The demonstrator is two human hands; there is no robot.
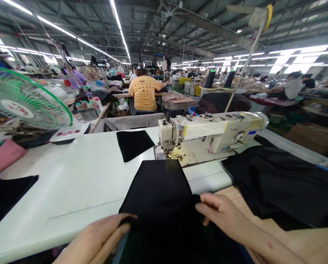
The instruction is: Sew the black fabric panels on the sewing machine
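Observation:
A black fabric piece (161, 187) lies over the front edge of the white table, its far end just short of the sewing machine's needle area. My left hand (106, 234) pinches its left edge between thumb and fingers. On the opposite edge, my right hand (216, 209) is closed on a folded bit of the same cloth. The sewing machine (205, 132) stands beyond, with its presser foot (171, 148) above the metal plate. The cloth's near part hangs toward me and is too dark to make out.
Another black piece (135, 145) lies left of the machine head. Black cloth is heaped (285, 183) at the right, and more cloth (7, 194) lies far left. A green-rimmed fan (23, 99) stands at the back left. A person in a yellow shirt (144, 91) sits ahead.

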